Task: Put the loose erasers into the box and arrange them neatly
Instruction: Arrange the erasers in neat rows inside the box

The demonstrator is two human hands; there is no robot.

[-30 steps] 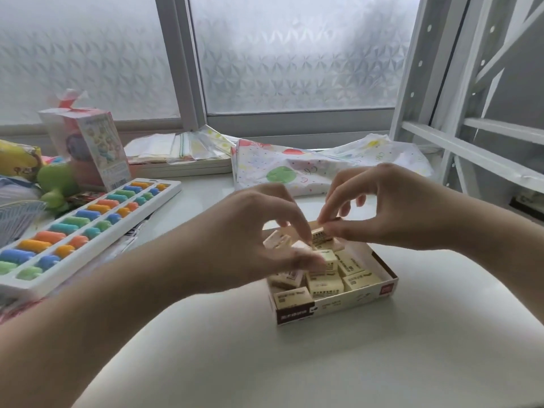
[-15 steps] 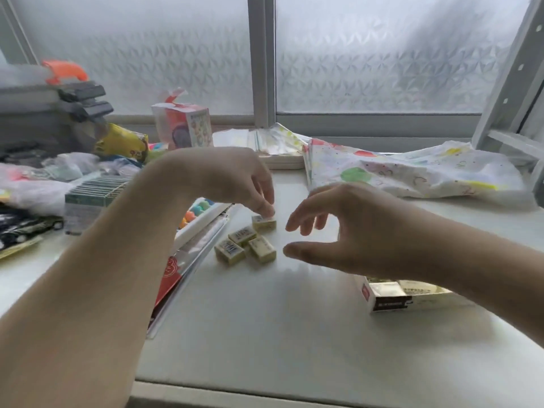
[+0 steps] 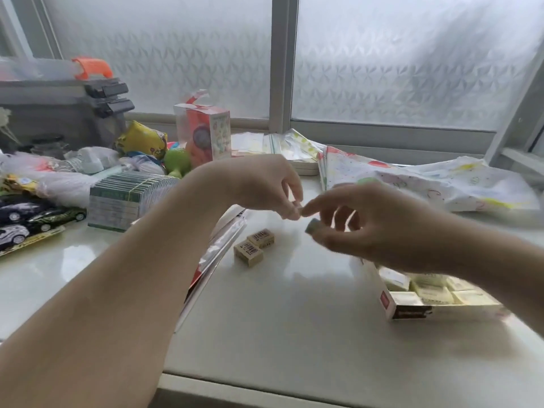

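Two loose cream erasers (image 3: 260,238) (image 3: 248,254) lie side by side on the white table, barcodes up. My left hand (image 3: 265,187) hovers just above and behind them, fingertips pinched on a small pale eraser that is mostly hidden. My right hand (image 3: 376,231) is beside it, fingertips nearly touching the left's, with a blurred eraser (image 3: 313,228) held between thumb and fingers. The open eraser box (image 3: 409,312) sits at the right under my right forearm, with several erasers packed inside; its far part is hidden.
A flat plastic-wrapped packet (image 3: 215,260) lies left of the loose erasers, partly under my left arm. Stacked green-white boxes (image 3: 117,201), toy car packs (image 3: 29,222) and bags crowd the left. A patterned bag (image 3: 426,184) lies behind. The table's front edge (image 3: 265,387) is close.
The view swung left from the box to the loose erasers. Both hands lifted from the table, each with an eraser; the loose pile shrank to two.
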